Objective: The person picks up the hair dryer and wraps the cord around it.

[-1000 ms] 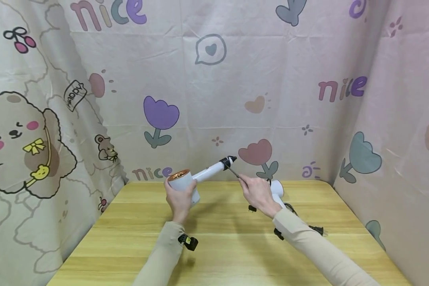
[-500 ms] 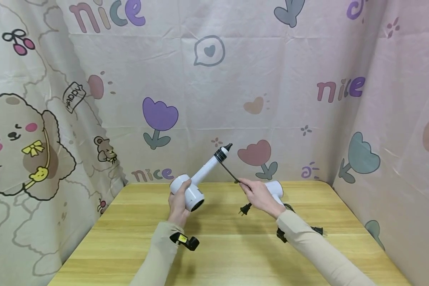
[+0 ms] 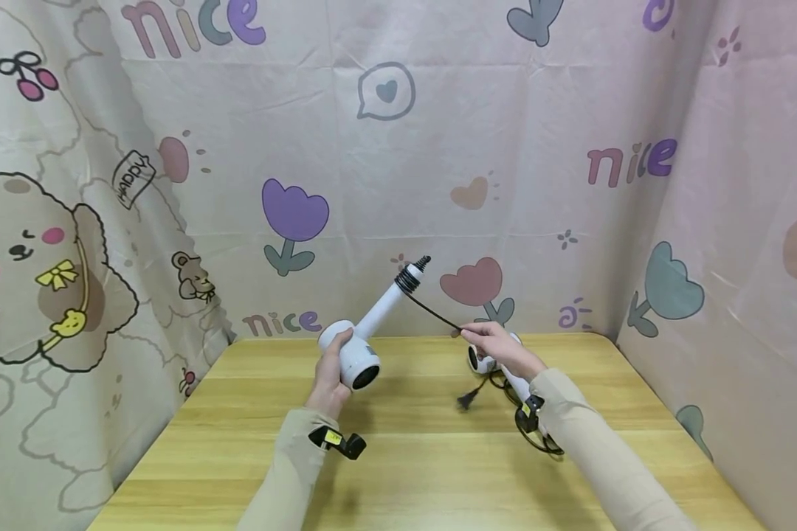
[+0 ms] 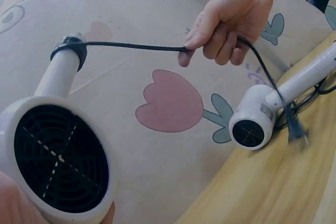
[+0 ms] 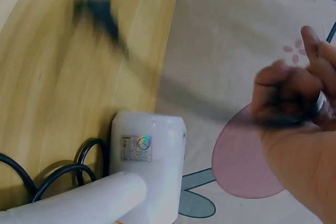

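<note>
My left hand [image 3: 328,380] grips the barrel of a white hair dryer [image 3: 378,313] held above the table, its handle slanting up to the right. Black cord [image 3: 432,312] is wound in several turns round the handle's end. A taut stretch runs from there to my right hand [image 3: 501,348], which pinches it between thumb and fingers. Beyond that hand, the cord's free end hangs down with a plug [image 3: 467,400], blurred in the right wrist view. The left wrist view shows the held dryer's dark round grille [image 4: 60,158] up close.
A second white hair dryer [image 4: 260,111] lies on the wooden table [image 3: 412,472] at the right, partly behind my right hand and forearm. Its loose black cord [image 3: 538,441] loops beside it. A patterned curtain [image 3: 385,184] stands behind the table and along both sides.
The held dryer has turned over, from its copper-coloured opening facing up to its dark grille facing me. Its handle tilts higher. My right hand has moved slightly right, and the plug now dangles.
</note>
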The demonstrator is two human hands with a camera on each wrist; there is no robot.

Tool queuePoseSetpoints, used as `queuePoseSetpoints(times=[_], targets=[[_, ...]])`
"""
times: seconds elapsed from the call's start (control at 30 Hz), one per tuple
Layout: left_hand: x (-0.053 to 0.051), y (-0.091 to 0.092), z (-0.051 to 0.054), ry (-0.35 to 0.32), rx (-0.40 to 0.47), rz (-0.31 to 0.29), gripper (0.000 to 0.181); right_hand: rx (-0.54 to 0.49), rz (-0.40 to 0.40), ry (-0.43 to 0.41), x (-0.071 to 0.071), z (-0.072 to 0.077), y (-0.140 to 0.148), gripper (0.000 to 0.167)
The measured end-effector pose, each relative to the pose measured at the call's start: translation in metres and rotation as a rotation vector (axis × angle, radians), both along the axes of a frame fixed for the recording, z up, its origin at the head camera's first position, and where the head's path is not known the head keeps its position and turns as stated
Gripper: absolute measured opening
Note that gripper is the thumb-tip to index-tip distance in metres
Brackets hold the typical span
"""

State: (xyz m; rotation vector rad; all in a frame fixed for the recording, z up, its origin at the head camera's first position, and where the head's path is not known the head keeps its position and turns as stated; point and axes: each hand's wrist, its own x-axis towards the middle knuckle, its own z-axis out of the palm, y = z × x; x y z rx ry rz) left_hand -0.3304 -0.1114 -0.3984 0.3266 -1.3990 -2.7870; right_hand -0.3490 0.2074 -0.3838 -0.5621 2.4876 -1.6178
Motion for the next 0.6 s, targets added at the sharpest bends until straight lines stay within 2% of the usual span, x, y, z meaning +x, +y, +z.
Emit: queuePoseSetpoints(times=[0.1, 0.23, 0.4, 0.6], targets=[[0.0, 0.0, 0.0, 0.018, 0.015, -0.055, 0.047, -0.004, -0.031, -0.055, -0.001, -0.001, 0.003, 0.04], [0.0, 0.0, -0.001, 0.043, 0.008, -0.147, 0.044, 0.078, -0.125, -0.074, -0.005, 0.001, 0.003, 0.034], [0.002, -0.004, -0.005, 0.056, -0.08, -0.279, 0.043, 0.153, -0.305, 0.031, -0.009, 0.012, 0.001, 0.033], [0.004, -0.011, -0.012, 0.056, -0.185, -0.439, 0.046, 0.275, -0.492, 0.228, -0.012, 0.03, 0.002, 0.031]])
